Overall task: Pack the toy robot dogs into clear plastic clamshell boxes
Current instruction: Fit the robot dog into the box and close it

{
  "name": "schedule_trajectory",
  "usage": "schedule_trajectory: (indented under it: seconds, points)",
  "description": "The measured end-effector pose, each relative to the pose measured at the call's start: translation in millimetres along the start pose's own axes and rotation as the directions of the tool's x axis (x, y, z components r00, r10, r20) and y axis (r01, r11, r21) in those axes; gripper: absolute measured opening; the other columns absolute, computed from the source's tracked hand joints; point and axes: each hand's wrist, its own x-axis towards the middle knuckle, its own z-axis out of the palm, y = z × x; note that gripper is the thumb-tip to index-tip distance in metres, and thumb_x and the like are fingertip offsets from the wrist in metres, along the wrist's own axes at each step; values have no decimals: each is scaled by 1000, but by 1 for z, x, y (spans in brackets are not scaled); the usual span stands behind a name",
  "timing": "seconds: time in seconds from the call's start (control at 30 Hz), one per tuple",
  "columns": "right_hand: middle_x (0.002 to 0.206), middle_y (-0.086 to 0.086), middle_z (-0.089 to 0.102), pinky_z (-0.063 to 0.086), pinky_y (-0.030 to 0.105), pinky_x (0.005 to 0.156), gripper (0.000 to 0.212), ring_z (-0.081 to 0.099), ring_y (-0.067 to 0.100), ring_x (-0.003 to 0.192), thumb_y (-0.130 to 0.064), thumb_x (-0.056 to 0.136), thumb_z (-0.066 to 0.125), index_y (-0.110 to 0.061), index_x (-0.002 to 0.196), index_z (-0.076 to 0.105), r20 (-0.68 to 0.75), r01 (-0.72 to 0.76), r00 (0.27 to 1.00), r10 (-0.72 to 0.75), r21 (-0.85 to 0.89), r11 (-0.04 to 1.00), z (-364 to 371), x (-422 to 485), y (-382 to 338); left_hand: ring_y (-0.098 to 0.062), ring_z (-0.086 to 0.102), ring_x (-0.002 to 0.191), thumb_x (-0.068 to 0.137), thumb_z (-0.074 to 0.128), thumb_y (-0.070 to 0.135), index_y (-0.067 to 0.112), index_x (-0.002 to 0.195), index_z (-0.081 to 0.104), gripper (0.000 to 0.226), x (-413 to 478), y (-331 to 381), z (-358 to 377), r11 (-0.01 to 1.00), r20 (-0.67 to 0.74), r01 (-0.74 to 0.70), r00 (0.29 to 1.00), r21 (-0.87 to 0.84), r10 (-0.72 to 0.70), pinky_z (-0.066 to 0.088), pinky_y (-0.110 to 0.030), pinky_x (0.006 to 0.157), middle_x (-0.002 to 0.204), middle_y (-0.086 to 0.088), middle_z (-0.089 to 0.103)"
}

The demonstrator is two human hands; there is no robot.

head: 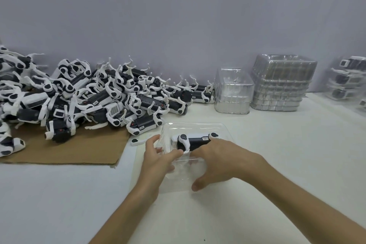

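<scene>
Left hand [156, 158] on clear clamshell box [198, 127], right hand [221, 158] on toy robot dog [195, 142] inside it

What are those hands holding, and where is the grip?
The left hand grips the left end of the clear box; the right hand holds the toy dog by its body.
</scene>
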Motion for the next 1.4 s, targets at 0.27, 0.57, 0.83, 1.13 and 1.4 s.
schedule_trajectory:
  seconds: [0.27, 0.57, 0.83, 1.13, 1.4]
  points:
    - [116, -11, 65, 36, 26, 86, 44, 56, 15, 104, -47, 88, 66, -37, 129, 56, -103, 42, 994, -38, 38, 998, 3, -6, 6, -17, 66, 104, 55, 79, 42, 37, 135, 43, 88, 1, 3, -3, 1000, -2, -3, 1000, 0, 3, 57, -34, 85, 130, -5, 53]
    - [136, -22, 53, 38, 23, 100, 32, 50, -2, 123, -35, 91, 71, -41, 122, 66, -537, 77, 808, 244, 507, 858, -5, -14, 55, -16, 61, 113, 60, 78, 43, 44, 136, 41, 85, -1, 7, -4, 1000, 48, -29, 998, 10, 28, 52, -34, 97, 130, 2, 50]
    - [155, -11, 43, 30, 39, 118, 25, 37, 8, 144, -23, 97, 65, -46, 103, 74, -355, 0, 882, 308, 655, 756, 20, -5, 53, -1, 39, 122, 81, 78, 19, 34, 138, 46, 68, 0, -1, 0, 925, -60, -222, 966, 307, 252, 30, -24, 102, 140, 14, 39]
    - [169, -8, 13, 12, 37, 123, 53, 13, 14, 154, -44, 103, 43, -41, 154, 30, -439, 133, 898, -26, 215, 968, 26, -1, -21, -10, 70, 94, 104, 49, 20, 32, 110, 66, 21, 0, 5, 2, 980, -64, -193, 979, 51, 196, 52, -28, 78, 101, 10, 74]
    - [167, -16, 10, 6, 38, 124, 41, 19, 5, 150, -40, 100, 45, -42, 141, 46, -326, -184, 925, 197, 72, 980, 30, -20, 38, -27, 72, 96, 103, 46, 15, 19, 104, 66, 20, 7, 6, -5, 991, -150, 30, 987, -130, -49, 55, -38, 84, 113, -7, 69]
